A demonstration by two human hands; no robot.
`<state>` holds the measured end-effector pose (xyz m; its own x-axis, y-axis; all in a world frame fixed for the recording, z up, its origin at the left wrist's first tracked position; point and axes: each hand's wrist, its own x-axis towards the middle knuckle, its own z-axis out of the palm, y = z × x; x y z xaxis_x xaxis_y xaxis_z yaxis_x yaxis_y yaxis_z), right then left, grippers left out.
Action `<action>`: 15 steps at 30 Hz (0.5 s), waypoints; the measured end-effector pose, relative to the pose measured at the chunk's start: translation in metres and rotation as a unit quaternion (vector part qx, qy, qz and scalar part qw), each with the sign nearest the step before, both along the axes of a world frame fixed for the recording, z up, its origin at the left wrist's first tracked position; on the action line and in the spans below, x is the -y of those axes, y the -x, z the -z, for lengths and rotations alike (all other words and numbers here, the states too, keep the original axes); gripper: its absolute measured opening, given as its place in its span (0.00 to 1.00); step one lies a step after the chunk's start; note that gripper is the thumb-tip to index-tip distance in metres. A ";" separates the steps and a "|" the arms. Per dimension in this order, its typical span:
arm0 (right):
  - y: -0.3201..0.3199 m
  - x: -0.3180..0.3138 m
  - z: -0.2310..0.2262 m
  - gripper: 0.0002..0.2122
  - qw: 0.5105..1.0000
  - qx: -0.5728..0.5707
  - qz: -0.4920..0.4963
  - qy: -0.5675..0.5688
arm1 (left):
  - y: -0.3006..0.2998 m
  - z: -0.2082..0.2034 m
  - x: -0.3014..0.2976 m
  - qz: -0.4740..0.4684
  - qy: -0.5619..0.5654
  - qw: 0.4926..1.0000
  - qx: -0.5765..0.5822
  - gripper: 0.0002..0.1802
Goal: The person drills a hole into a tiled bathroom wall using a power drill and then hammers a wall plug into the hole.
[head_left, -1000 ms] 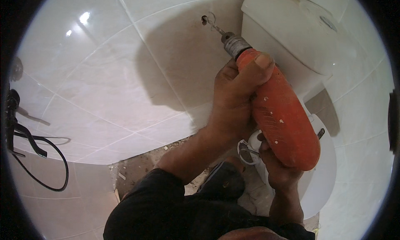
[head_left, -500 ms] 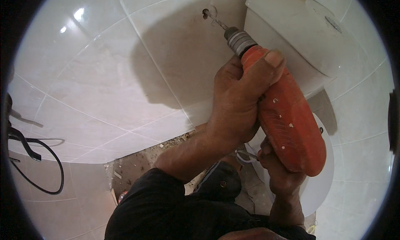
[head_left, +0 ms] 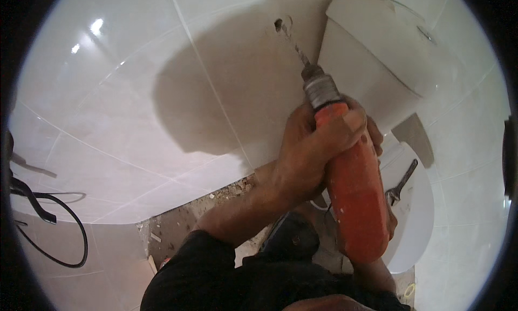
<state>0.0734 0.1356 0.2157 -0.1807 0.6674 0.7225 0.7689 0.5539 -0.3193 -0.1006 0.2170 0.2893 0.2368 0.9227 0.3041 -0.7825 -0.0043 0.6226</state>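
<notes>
An orange-red power drill with a grey chuck points up and away toward the tiled wall. Its long spiral drill bit has its tip close by a dark hole in a wall tile; whether it touches the wall I cannot tell. My left hand wraps round the drill's front just behind the chuck, thumb on top. Most of my right hand is hidden beneath the drill's rear, where it grips the handle.
A white toilet cistern stands right of the hole. Below it, an adjustable wrench lies on the white toilet lid. A black cable loops at the left. Rubble lies along the wall's foot.
The drill has come back from the wall, and more of the bit shows outside the hole. Its rear end has swung left, uncovering the wrench on the lid.
</notes>
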 end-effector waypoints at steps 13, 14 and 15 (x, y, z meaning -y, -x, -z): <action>0.011 -0.020 -0.011 0.17 0.984 -0.149 -0.066 0.073 | -0.001 0.003 -0.022 -0.059 -0.024 0.995 -0.083 0.26; 0.010 -0.021 -0.005 0.17 0.984 -0.145 -0.066 0.085 | 0.000 0.004 -0.023 -0.063 -0.020 0.994 -0.088 0.26; 0.009 -0.022 0.003 0.17 0.983 -0.142 -0.066 0.096 | 0.001 0.005 -0.024 -0.067 -0.016 0.993 -0.093 0.26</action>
<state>0.0644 0.1580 0.2128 -0.0841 0.7811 0.6187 0.5598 0.5506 -0.6192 -0.1012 0.2407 0.2841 0.1671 0.9405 0.2959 -0.6451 -0.1227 0.7542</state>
